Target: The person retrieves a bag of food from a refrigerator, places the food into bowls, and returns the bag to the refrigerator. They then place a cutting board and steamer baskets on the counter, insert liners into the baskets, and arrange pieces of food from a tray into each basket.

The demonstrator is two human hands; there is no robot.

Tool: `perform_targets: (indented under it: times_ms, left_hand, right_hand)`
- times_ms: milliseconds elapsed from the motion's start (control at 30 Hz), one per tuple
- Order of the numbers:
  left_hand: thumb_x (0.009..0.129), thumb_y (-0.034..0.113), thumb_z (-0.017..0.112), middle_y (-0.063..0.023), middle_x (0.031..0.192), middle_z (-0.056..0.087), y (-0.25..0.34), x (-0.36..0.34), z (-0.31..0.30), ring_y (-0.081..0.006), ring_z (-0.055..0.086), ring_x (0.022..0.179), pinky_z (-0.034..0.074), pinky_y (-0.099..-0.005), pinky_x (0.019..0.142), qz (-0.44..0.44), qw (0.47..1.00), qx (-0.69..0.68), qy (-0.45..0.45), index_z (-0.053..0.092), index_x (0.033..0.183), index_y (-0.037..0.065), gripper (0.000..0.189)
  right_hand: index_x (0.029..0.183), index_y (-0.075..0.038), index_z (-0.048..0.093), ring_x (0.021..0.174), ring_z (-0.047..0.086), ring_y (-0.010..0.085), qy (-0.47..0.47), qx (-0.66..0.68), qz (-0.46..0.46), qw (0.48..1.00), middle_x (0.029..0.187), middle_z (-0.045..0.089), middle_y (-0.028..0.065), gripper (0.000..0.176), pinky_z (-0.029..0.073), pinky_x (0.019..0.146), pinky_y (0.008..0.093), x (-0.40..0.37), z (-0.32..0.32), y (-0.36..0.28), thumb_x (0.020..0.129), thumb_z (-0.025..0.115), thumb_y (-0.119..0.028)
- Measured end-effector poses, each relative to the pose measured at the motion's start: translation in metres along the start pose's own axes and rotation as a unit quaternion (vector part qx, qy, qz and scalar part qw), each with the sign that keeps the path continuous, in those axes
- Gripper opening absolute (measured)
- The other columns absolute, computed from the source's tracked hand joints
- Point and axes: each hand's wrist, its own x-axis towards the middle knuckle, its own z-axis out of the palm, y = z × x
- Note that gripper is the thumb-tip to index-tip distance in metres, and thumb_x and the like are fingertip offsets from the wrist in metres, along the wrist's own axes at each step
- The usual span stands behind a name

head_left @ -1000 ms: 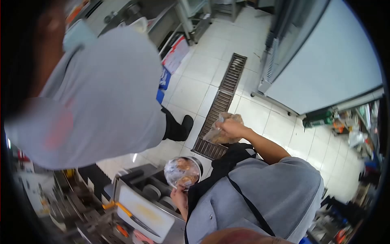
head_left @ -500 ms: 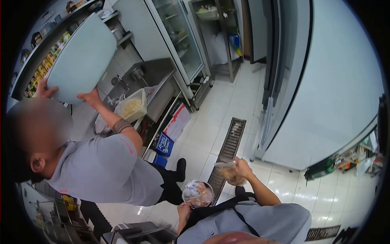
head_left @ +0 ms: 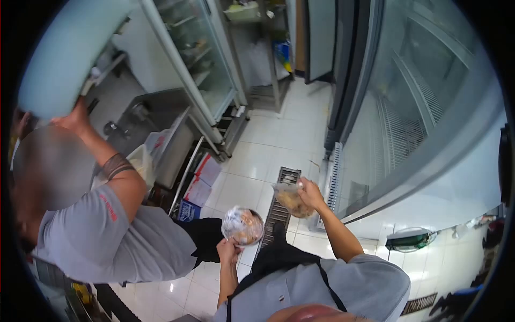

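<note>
My left hand (head_left: 228,250) is closed on the near edge of a round metal bowl (head_left: 257,225). Inside the bowl lies a plastic-wrapped bundle (head_left: 236,225) with something orange-brown in it. To the right and a little farther out, my right hand (head_left: 310,194) grips the top of a clear plastic bag (head_left: 294,204) with brownish contents. The bag hangs over the floor drain, apart from the bowl.
At left a co-worker (head_left: 112,236) holds up a large pale tub (head_left: 70,53) beside a steel sink (head_left: 171,155). A glass-door fridge (head_left: 204,59) stands ahead. On the right is a large fridge with wire shelves (head_left: 397,134). A drain grate (head_left: 279,214) crosses the floor.
My view has shifted toward the right-hand fridge, whose wire shelves now show. The bowl and bag are still held and sit farther left and higher in view. The co-worker's tub is farther left.
</note>
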Motion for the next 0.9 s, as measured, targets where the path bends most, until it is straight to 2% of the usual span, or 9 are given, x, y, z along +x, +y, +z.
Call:
perform_targets:
  times_ms: [167,233,267,367,500,600,700,767,900]
  left_hand:
    - [0.076,-0.003,0.053,-0.0103,0.075,0.062,0.054,0.120,0.104,-0.0175,0.061,0.054,0.056,-0.0287,0.041,-0.040,0.995,0.047,-0.072,0.059,0.081,-0.004,0.007]
    - [0.076,-0.002,0.054,-0.0102,0.075,0.061,0.081,0.165,0.152,-0.0176,0.061,0.056,0.056,-0.0284,0.042,-0.044,0.990,0.066,-0.114,0.059,0.081,-0.004,0.007]
    - [0.076,-0.001,0.055,-0.0100,0.076,0.061,0.092,0.183,0.180,-0.0177,0.062,0.057,0.056,-0.0281,0.042,-0.043,0.986,0.080,-0.141,0.058,0.082,-0.004,0.007]
    - [0.078,0.000,0.056,-0.0095,0.078,0.062,0.130,0.224,0.264,-0.0166,0.061,0.059,0.056,-0.0274,0.043,-0.012,0.979,0.106,-0.172,0.060,0.087,-0.005,0.011]
    - [0.077,0.000,0.055,-0.0080,0.080,0.062,0.164,0.284,0.377,-0.0155,0.059,0.057,0.054,-0.0274,0.046,-0.009,0.972,0.114,-0.204,0.063,0.093,-0.004,0.018]
    - [0.080,0.004,0.057,-0.0080,0.080,0.063,0.182,0.330,0.445,-0.0169,0.060,0.062,0.053,-0.0291,0.050,-0.010,0.970,0.123,-0.212,0.064,0.091,-0.002,0.014]
    - [0.082,0.007,0.062,-0.0104,0.080,0.062,0.196,0.372,0.504,-0.0207,0.062,0.073,0.053,-0.0333,0.054,-0.023,0.969,0.124,-0.210,0.062,0.087,-0.002,0.010]
    - [0.081,0.003,0.059,-0.0117,0.083,0.061,0.212,0.398,0.531,-0.0225,0.062,0.072,0.056,-0.0338,0.057,-0.031,0.970,0.136,-0.200,0.059,0.090,-0.004,0.012]
    - [0.079,0.001,0.057,-0.0126,0.087,0.062,0.237,0.393,0.560,-0.0217,0.064,0.071,0.059,-0.0323,0.058,-0.018,0.981,0.098,-0.164,0.057,0.090,-0.005,0.012]
  right_hand:
    - [0.104,-0.002,0.056,0.082,0.062,0.0413,0.051,0.025,0.098,0.994,0.084,0.062,0.0251,0.030,0.048,0.074,0.0480,0.043,-0.017,0.004,0.076,0.056,-0.014]
    - [0.099,-0.002,0.056,0.062,0.056,0.0206,0.156,0.080,0.091,0.980,0.071,0.057,0.0146,0.023,0.044,0.058,0.0350,0.057,-0.024,0.020,0.077,0.055,-0.007]
    - [0.097,-0.002,0.055,0.063,0.054,0.0156,0.178,0.098,0.114,0.972,0.071,0.056,0.0128,0.020,0.043,0.058,0.0319,0.064,-0.029,0.029,0.077,0.053,-0.006]
    - [0.095,-0.001,0.055,0.063,0.053,0.0156,0.268,0.130,0.140,0.944,0.070,0.056,0.0112,0.018,0.043,0.058,0.0313,0.085,-0.042,0.052,0.077,0.053,-0.005]
    - [0.093,0.000,0.054,0.064,0.053,0.0164,0.296,0.124,0.226,0.920,0.071,0.056,0.0104,0.017,0.044,0.059,0.0323,0.132,-0.076,0.079,0.077,0.052,-0.005]
    - [0.103,-0.001,0.055,0.076,0.062,0.0341,0.247,0.063,0.300,0.919,0.081,0.063,0.0192,0.026,0.048,0.071,0.0418,0.195,-0.103,0.087,0.078,0.053,-0.009]
    - [0.106,-0.001,0.054,0.088,0.062,0.0409,0.238,0.037,0.235,0.942,0.090,0.063,0.0239,0.028,0.047,0.076,0.0457,0.269,-0.113,0.140,0.080,0.051,-0.012]
    - [0.104,-0.001,0.054,0.082,0.060,0.0385,0.233,0.038,0.207,0.950,0.085,0.061,0.0225,0.027,0.047,0.075,0.0431,0.326,-0.138,0.142,0.080,0.051,-0.013]
    - [0.100,-0.001,0.053,0.077,0.059,0.0202,0.236,0.177,0.236,0.926,0.080,0.060,0.0124,0.020,0.047,0.072,0.0340,0.391,-0.149,0.154,0.081,0.052,-0.007]
